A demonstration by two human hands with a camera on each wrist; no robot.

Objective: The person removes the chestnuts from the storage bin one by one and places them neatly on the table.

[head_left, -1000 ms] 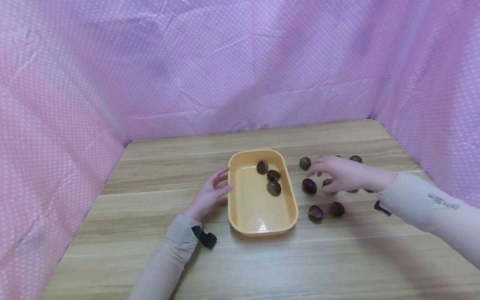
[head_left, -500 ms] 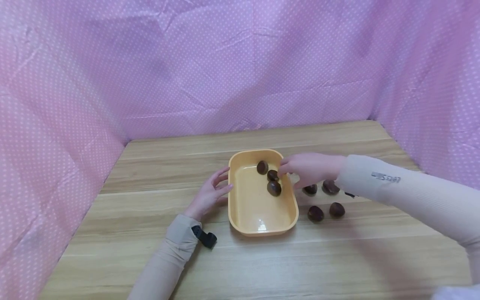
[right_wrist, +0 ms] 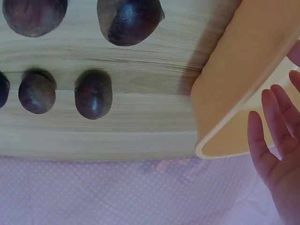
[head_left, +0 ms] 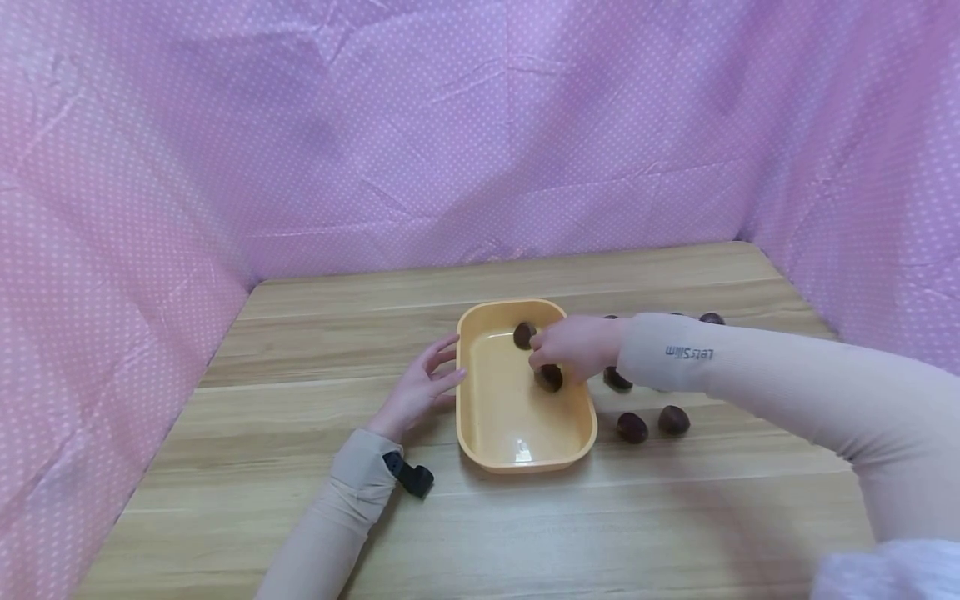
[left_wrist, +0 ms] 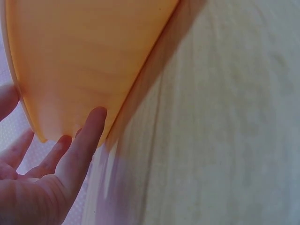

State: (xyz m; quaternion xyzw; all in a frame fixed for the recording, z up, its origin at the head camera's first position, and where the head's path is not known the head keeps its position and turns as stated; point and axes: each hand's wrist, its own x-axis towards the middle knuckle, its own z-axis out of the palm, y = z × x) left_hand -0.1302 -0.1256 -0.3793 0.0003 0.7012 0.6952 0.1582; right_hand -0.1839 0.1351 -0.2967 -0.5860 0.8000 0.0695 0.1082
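A yellow-orange rectangular tray [head_left: 480, 425] sits on the table. My left hand [head_left: 420, 387] rests spread against its left side, and its extended fingers [left_wrist: 86, 147] show beside the wall in the left wrist view. My right hand [head_left: 577, 343] reaches over the right rim into the tray, among the glossy brown chestnuts. One chestnut [head_left: 524, 335] lies beyond the fingertips, another [head_left: 551, 378] just below the hand. In the right wrist view, several right fingers [right_wrist: 276, 117] look fairly straight. The thumb and index fingertips run out of frame, so whether they pinch a chestnut is hidden.
To the right of the tray, several more chestnuts lie on the wood-grain table [head_left: 300, 417], including one nearer the front [head_left: 673, 421]. The right forearm covers part of that group. Pink dotted cloth [head_left: 375, 150] hangs behind and at both sides.
My right hand has moved left from above the chestnuts on the table, across the rim and into the tray, covering one chestnut there. The left hand and tray have stayed put.
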